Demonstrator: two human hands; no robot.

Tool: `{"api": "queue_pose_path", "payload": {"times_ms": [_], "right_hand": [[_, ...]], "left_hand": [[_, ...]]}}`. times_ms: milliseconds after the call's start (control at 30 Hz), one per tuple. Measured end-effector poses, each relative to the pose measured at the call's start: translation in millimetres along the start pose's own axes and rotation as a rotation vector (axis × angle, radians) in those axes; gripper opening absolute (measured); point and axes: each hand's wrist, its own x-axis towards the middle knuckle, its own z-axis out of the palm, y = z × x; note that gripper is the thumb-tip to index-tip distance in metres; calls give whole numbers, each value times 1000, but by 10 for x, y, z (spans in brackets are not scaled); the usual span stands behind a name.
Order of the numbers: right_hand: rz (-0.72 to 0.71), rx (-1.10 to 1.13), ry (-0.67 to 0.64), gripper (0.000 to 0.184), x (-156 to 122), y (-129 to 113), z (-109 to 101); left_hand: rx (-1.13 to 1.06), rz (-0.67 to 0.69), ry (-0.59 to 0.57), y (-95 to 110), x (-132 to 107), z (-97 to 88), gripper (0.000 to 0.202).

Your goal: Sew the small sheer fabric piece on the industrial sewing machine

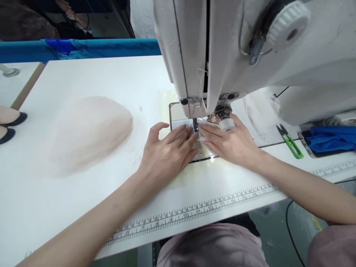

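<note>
A white sewing machine (pixel 191 55) stands over the table, its presser foot (pixel 195 126) down among my fingertips. Under the foot lies a small piece of pale, whitish fabric (pixel 182 123), mostly covered by my hands. My left hand (pixel 169 150) rests palm down on the near left side of the foot, fingers stretched onto the fabric and thumb apart. Just right of the foot, my right hand (pixel 229 141) lies with its fingers extended flat on the fabric; its thumb is partly hidden behind a white machine knob (pixel 227 124).
A hazy, sheer beige oval shape (pixel 94 133) lies left on the white table (pixel 133 78). Green thread snips (pixel 290 142), a phone (pixel 306 144) and blue cloth (pixel 332 138) are at right. A printed ruler (pixel 194 215) follows the front edge. Beige pieces with black ends (pixel 11 120) are at far left.
</note>
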Motion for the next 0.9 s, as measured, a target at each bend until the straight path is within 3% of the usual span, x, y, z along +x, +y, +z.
{"api": "queue_pose_path", "payload": {"times_ms": [167, 367, 467, 567, 667, 767, 833, 900], "right_hand": [[10, 22, -15, 30, 2, 19, 3], [122, 24, -34, 32, 25, 93, -47], [131, 56, -3, 34, 20, 93, -147], [131, 46, 23, 28, 2, 93, -197], [89, -31, -50, 34, -19, 111, -171], [32, -9, -87, 38, -43, 96, -157], [4, 85, -83, 39, -62, 45, -172], [-24, 161, -83, 41, -78, -30, -185]], "left_hand": [[18, 3, 8, 21, -17, 13, 24], [30, 1, -31, -33, -44, -13, 28], [70, -100, -66, -190, -82, -89, 29], [166, -237, -26, -263, -112, -179, 28], [78, -91, 68, -152, -93, -208, 30], [-73, 36, -50, -44, -60, -173, 33], [-12, -74, -129, -73, -55, -161, 34], [102, -224, -120, -154, -61, -178, 32]]}}
